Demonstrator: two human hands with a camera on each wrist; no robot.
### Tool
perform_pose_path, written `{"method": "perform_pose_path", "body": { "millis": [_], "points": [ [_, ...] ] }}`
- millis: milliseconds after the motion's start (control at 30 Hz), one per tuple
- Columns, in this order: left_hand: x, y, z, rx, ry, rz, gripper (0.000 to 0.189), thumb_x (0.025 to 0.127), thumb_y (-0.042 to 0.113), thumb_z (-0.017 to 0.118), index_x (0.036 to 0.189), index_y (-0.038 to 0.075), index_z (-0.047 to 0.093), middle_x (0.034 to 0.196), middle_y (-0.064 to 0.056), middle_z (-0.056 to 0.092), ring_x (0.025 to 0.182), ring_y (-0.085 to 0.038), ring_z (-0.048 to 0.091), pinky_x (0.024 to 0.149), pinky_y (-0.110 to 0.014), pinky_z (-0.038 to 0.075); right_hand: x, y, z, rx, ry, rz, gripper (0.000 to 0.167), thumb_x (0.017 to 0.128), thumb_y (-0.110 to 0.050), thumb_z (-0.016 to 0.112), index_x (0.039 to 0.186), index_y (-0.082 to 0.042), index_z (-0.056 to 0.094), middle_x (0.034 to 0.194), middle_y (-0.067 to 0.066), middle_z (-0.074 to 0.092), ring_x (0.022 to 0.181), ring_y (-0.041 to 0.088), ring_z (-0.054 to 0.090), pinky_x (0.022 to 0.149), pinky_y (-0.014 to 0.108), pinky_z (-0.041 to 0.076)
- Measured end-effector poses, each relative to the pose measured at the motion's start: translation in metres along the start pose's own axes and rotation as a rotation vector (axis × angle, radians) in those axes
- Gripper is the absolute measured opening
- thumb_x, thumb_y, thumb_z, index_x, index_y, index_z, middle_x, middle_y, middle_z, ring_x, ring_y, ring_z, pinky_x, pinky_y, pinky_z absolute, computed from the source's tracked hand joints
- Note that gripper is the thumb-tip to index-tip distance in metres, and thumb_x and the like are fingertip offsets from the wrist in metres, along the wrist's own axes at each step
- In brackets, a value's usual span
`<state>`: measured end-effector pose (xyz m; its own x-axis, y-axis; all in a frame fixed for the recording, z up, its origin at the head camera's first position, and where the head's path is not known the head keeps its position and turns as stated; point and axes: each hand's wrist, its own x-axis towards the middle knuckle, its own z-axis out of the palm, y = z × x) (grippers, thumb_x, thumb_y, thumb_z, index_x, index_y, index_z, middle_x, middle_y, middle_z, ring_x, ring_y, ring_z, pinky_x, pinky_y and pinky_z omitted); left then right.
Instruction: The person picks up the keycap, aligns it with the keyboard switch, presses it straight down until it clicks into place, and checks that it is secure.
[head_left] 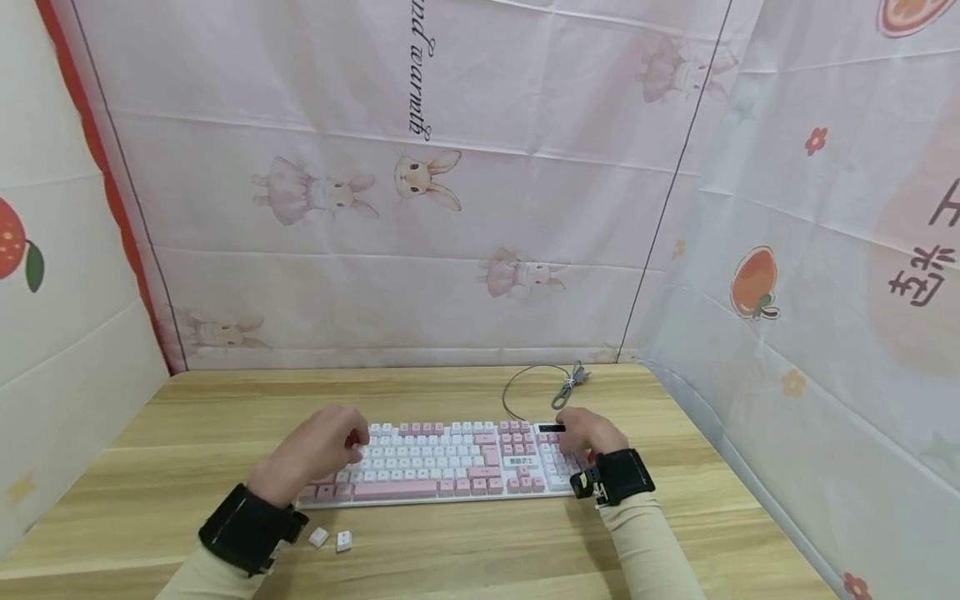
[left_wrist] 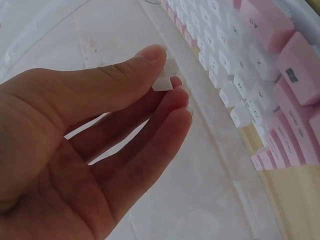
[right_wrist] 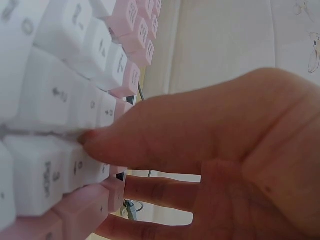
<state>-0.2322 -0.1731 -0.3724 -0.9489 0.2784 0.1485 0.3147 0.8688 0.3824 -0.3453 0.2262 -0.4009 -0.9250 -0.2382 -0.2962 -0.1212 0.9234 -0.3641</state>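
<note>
A white and pink keyboard (head_left: pixel 394 490) lies across the wooden table. Above its left end is my left hand (head_left: pixel 315 446), which pinches a small white keycap (left_wrist: pixel 163 83) between thumb and fingers; the other fingers are loosely bent. My right hand (head_left: pixel 592 433) is at the right end of the keyboard. In the right wrist view its thumb (right_wrist: pixel 107 145) rests on the white number pad keys (right_wrist: pixel 47 95), and the other fingers stretch toward the pink keys at the back edge. Part of the number pad is hidden under that hand.
Two loose white keycaps, one (head_left: pixel 318 537) tilted and another (head_left: pixel 343 542) beside it, lie in front of the keyboard near the left wrist. A bundled grey cable (head_left: pixel 572 383) sits behind the keyboard. Printed cloth curtains (head_left: pixel 450 317) border the table (head_left: pixel 420 554) at the back and sides.
</note>
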Motion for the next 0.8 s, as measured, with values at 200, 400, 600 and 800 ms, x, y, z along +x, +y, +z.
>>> {"method": "perform_pose_path", "body": {
  "millis": [200, 400, 600, 800],
  "points": [
    [0.007, -0.003, 0.0, 0.015, 0.001, 0.006, 0.017, 0.081, -0.006, 0.08, 0.091, 0.007, 0.079, 0.086, -0.003, 0.071, 0.078, -0.014, 0.058, 0.075, -0.036, 0.054, -0.001, -0.002, 0.0, 0.0, -0.019, 0.021, 0.046, 0.087, 0.004, 0.063, 0.132, -0.001, 0.062, 0.114, 0.013, 0.066, 0.081, 0.024, 0.065, 0.054, 0.034, 0.055],
    [0.012, -0.006, -0.001, 0.016, -0.009, 0.004, 0.016, 0.081, -0.004, 0.081, 0.09, 0.008, 0.078, 0.087, -0.003, 0.071, 0.079, -0.015, 0.058, 0.075, -0.037, 0.054, -0.002, -0.002, 0.0, 0.001, -0.012, 0.016, 0.048, 0.086, 0.004, 0.064, 0.134, -0.001, 0.062, 0.116, 0.014, 0.066, 0.083, 0.024, 0.064, 0.055, 0.036, 0.056],
    [0.017, -0.01, 0.002, 0.013, -0.013, -0.019, 0.016, 0.081, -0.005, 0.081, 0.092, 0.007, 0.078, 0.087, -0.003, 0.071, 0.08, -0.016, 0.058, 0.077, -0.038, 0.055, -0.002, -0.003, -0.001, 0.022, -0.012, -0.001, 0.052, 0.082, 0.003, 0.064, 0.134, 0.002, 0.06, 0.119, 0.018, 0.066, 0.088, 0.027, 0.064, 0.056, 0.038, 0.058],
    [0.021, -0.012, 0.003, 0.008, -0.002, -0.019, 0.016, 0.081, -0.004, 0.081, 0.093, 0.006, 0.079, 0.087, -0.004, 0.071, 0.08, -0.017, 0.06, 0.077, -0.039, 0.055, -0.003, -0.004, -0.001, 0.043, -0.012, 0.022, 0.056, 0.083, 0.003, 0.064, 0.138, 0.002, 0.058, 0.126, 0.018, 0.065, 0.089, 0.025, 0.064, 0.058, 0.038, 0.059]
  ]
}}
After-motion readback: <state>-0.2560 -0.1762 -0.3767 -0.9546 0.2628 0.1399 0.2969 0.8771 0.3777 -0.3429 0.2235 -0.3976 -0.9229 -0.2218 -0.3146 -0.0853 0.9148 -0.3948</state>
